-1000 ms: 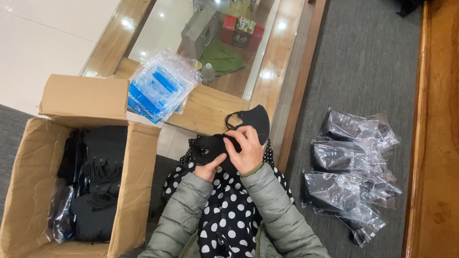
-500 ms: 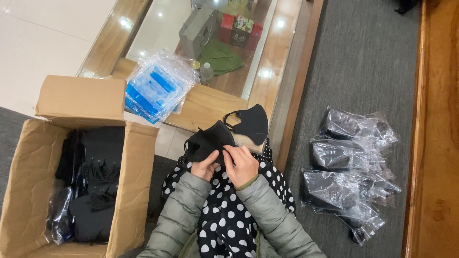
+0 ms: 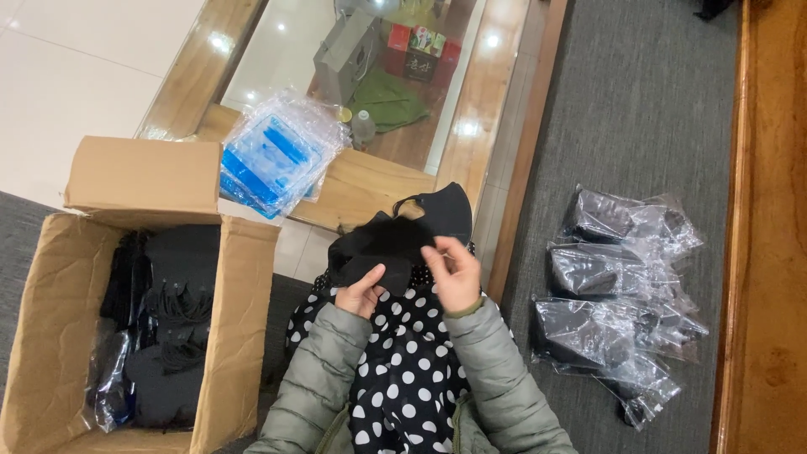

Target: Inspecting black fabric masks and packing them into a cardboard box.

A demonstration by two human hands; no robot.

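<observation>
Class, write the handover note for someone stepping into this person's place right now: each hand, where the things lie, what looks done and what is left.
Left hand: grips the lower edge of a stack of black face masks, held over the lap.
Right hand: fingers half open beside the stack, touching it at most lightly; no firm grip visible.
Open cardboard box on the person's left: loose black masks inside.
Clear empty bags: piled on the wooden table edge ahead.
Done: several filled clear bags of black masks lie on the grey carpet on the person's right.
Left: the stack in hand is unbagged; the box is not emptied.
</observation>
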